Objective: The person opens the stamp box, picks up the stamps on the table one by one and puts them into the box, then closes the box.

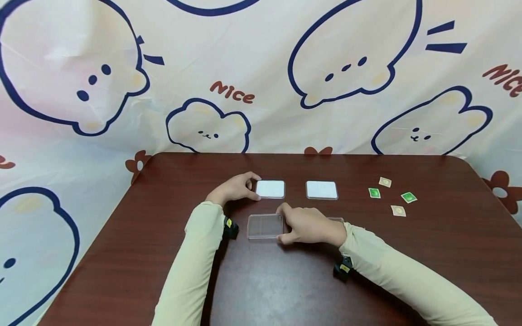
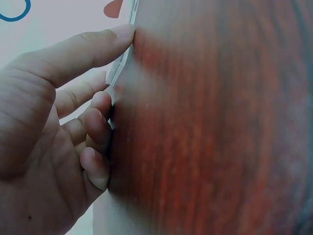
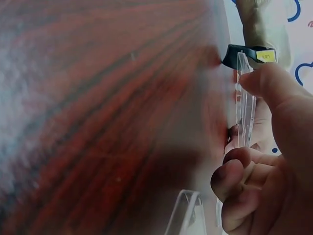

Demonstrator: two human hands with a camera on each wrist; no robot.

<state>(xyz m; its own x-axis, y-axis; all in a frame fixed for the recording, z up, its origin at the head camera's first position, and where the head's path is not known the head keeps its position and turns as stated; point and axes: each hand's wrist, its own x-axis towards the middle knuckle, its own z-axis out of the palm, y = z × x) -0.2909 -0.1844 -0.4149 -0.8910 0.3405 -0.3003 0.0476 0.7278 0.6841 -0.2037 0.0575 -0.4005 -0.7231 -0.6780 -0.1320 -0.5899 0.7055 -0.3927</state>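
A pale curtain (image 1: 269, 45) printed with cartoon animals hangs behind a dark wood-grain table (image 1: 122, 262). From where I stand, two cream sleeves reach over the tabletop, the left sleeve (image 1: 189, 262) running almost straight ahead and the right sleeve (image 1: 408, 276) slanting in from the side.

The right hand (image 1: 307, 225) holds an empty clear case (image 1: 263, 226) by its right end, thumb on the near edge and fingers on the far one, so the grip is about as wide as the case's short side. Whether that case sits on the wood or a little above it, I can't quite judge.

The left hand (image 1: 236, 188) pinches the left end of a white-faced case (image 1: 270, 189) between thumb and forefinger. That case lies just beyond the empty one and a touch to its right, nearer the left hand; both have their long axes running side to side, nearly parallel. Another white-faced case (image 1: 321, 190) lies to its right, touched by nobody, and a second clear case (image 1: 336, 219) peeks out behind the right wrist.

Well off to the right are two green squares (image 1: 374, 193) and two cream squares (image 1: 398, 211), loosely scattered.
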